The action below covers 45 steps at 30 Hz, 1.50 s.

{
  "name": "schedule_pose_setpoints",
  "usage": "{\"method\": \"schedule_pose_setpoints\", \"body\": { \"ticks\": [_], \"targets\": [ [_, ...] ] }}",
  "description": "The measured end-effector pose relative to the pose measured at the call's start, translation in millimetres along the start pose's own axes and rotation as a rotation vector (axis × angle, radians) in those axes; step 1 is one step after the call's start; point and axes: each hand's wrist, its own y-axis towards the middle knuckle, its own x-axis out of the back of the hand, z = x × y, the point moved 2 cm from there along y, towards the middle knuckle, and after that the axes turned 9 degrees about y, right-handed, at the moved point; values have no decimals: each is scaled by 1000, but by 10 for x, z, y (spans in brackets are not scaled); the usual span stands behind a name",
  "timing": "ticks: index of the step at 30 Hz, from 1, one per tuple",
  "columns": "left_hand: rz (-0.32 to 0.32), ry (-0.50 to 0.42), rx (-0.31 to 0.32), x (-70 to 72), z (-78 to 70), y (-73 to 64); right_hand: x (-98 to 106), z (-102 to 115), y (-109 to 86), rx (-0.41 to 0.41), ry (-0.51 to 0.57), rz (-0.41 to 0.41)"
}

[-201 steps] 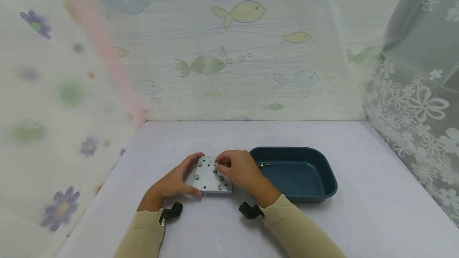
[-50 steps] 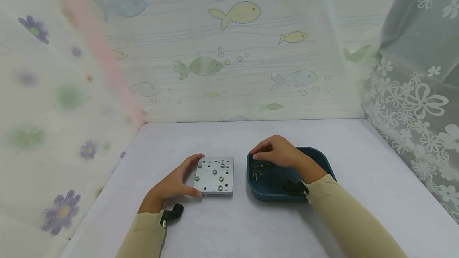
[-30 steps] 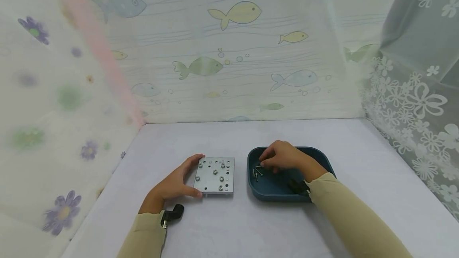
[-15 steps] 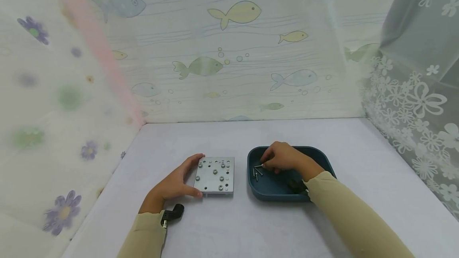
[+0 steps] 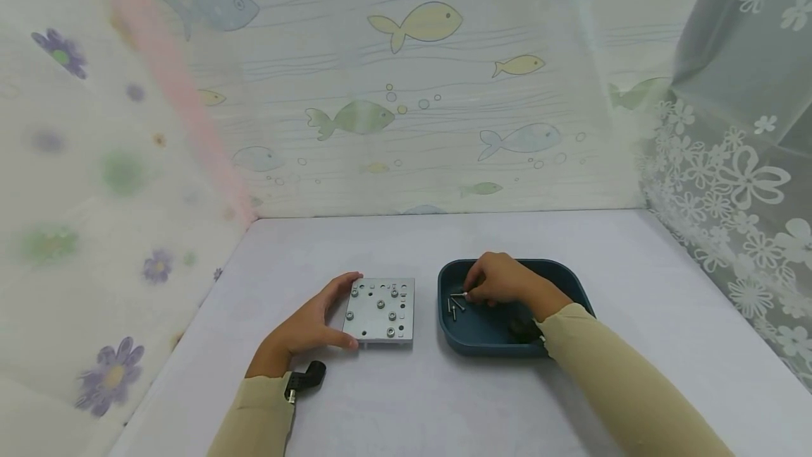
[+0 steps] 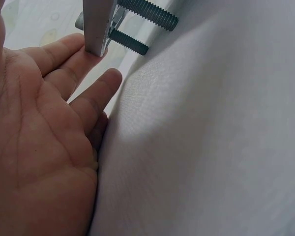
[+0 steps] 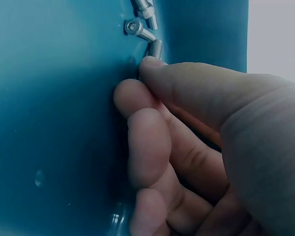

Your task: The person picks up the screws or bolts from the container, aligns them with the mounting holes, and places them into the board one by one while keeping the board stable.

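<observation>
A square silvery metal plate (image 5: pixel 371 326) lies on the table, with several socket-head screws standing in its holes. In the left wrist view, threaded shanks (image 6: pixel 130 42) stick out below the plate. My left hand (image 5: pixel 304 323) holds the plate by its left side, thumb at the near corner and fingers at the far corner. My right hand (image 5: pixel 504 281) is down inside the dark blue tray (image 5: pixel 482 350). Its thumb and index finger pinch a socket-head screw (image 7: pixel 156 48), partly hidden by the fingertips. Other loose screws (image 5: pixel 452 306) lie just left of those fingertips.
The tray stands to the right of the plate, a narrow strip of white tabletop (image 5: pixel 425 386) between them. A fish-print curtain (image 5: pixel 444 161) hangs behind the table, and more patterned sheets hang at both sides.
Earlier the right hand was at the plate with a screw; that screw now sits in the plate's middle. The right hand moved into the tray and took hold of another screw. The left hand stayed.
</observation>
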Motion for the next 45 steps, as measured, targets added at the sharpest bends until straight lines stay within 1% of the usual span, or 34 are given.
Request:
{"method": "schedule_pose_setpoints", "body": {
  "ticks": [4, 13, 21, 28, 31, 38, 45],
  "targets": [
    [1, 2, -11, -1, 4, 2, -10, 15, -5, -1, -24, -16],
    [-2, 18, 14, -8, -2, 3, -14, 8, 2, -12, -41, -23],
    [-4, -8, 6, -18, -14, -2, 16, 40, -2, 52, -52, -29],
    [-1, -6, 11, -16, -24, -12, 33, 56, -13, 34, -65, -28],
    [-4, -2, 15, -13, -32, -15, 53, 68, -28, 55, -64, -34],
    [-5, 11, 28, -14, -42, -13, 116, 75, -81, 77, -26, -48],
    [-7, 24, 44, -12, -80, -28, 182, 159, -155, 129, 18, -94]
  ]
}}
